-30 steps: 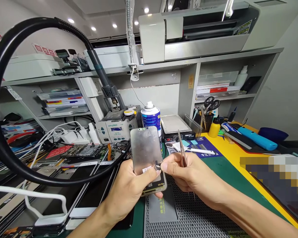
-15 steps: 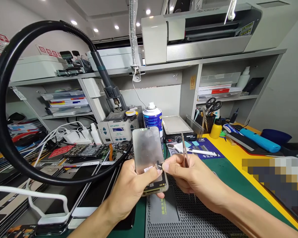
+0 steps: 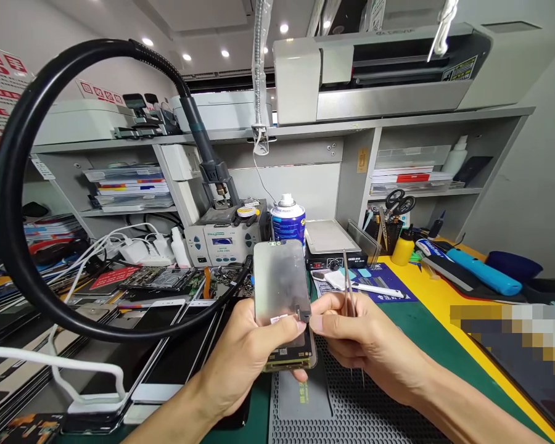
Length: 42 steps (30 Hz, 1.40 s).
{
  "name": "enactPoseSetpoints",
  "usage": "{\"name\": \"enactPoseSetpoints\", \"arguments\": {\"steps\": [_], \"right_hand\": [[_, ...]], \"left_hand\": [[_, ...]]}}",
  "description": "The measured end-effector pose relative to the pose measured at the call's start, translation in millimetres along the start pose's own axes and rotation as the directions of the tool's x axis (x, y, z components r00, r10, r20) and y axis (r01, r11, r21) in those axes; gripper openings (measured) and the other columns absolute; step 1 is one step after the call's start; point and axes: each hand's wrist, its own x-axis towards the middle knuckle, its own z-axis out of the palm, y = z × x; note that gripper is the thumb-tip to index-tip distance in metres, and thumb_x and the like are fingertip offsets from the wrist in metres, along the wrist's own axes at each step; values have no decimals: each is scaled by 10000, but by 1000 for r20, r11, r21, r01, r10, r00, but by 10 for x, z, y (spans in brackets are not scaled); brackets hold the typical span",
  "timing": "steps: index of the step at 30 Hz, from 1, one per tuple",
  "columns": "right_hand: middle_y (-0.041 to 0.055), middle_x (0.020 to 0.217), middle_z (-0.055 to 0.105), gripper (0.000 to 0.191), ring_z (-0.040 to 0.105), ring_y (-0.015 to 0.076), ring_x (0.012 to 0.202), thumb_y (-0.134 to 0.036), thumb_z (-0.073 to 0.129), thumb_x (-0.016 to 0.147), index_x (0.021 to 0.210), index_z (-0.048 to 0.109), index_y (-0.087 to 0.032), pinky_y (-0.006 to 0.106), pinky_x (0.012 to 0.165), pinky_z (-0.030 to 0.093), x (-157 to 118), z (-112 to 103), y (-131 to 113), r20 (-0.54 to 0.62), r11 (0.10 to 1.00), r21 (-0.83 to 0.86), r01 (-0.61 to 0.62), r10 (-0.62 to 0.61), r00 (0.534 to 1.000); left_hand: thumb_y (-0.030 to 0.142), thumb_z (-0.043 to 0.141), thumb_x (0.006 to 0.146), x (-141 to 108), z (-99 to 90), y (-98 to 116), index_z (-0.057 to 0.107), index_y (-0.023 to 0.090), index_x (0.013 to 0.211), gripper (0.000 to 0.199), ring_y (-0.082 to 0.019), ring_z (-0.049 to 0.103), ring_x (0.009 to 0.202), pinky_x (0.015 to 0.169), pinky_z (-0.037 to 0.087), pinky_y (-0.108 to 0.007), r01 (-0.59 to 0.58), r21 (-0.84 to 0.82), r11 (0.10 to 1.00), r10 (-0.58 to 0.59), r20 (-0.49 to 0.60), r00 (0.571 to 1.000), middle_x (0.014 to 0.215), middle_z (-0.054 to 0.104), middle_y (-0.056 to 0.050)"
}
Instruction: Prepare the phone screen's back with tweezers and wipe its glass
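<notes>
My left hand (image 3: 243, 342) grips a phone screen (image 3: 280, 277) from its lower left, metallic back facing me. Its thumb lies across the lower part, by a small dark flex cable (image 3: 302, 313). My right hand (image 3: 356, 327) is closed around thin metal tweezers (image 3: 348, 287), which stand upright with their tips pointing up. The right thumb and index finger are at the screen's right edge, close beside the flex cable; whether they touch it I cannot tell. Beneath both hands lie a grey perforated mat (image 3: 351, 413) and a dark grey pad (image 3: 305, 401) with yellow print.
At left, a thick black hose (image 3: 2, 203) loops from a hot-air station (image 3: 222, 243) over several phone screens (image 3: 166, 364). Behind my hands stand a blue spray can (image 3: 287, 222) and a flat heating plate (image 3: 333, 237). A yellow bottle (image 3: 402, 243) is at right.
The whole view has shifted slightly to the right and down. My right thumb and index finger have moved back a little from the flex cable; the phone screen stays in my left hand.
</notes>
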Motion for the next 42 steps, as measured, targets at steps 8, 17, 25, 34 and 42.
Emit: {"name": "enactPoseSetpoints", "arguments": {"steps": [8,17,25,34,42], "right_hand": [[-110,480,273,272,157,38,431,-337,786,780,774,578,-162,240,438,94,20,13,-5,-2,1000,-4,13,-13,1000],[-111,454,259,317,142,42,433,-397,764,811,742,557,-166,243,447,91,15,2,-12,17,999,-30,19,-18,1000],[-102,469,276,348,169,44,436,-433,739,834,726,552,-160,245,436,111,22,21,-21,17,994,-94,48,-47,999],[-101,479,271,364,162,45,450,-461,726,841,737,559,-155,246,442,110,21,15,3,14,989,-126,72,-71,997],[-105,477,242,341,148,47,456,-454,730,842,765,590,-153,247,451,108,-1,27,-33,41,987,-113,119,-115,993]], "left_hand": [[251,679,826,0,-41,-14,626,121,778,148,-157,564,646,572,574,-334,-11,-23,1000,12,43,999,702,520,-3],[260,680,827,-1,-38,-10,625,109,776,168,-162,584,631,591,577,-346,-22,-1,1000,22,43,999,704,540,-11],[292,678,844,12,-65,-28,599,120,733,220,-165,579,654,609,582,-359,-41,44,998,38,48,998,704,548,-19],[317,670,854,15,-65,-42,630,112,808,214,-161,582,650,614,587,-347,-60,81,995,57,45,997,737,575,-36],[327,645,875,-13,-47,13,608,119,747,248,-156,537,683,659,597,-364,-120,148,982,114,45,992,724,533,-27]]}}
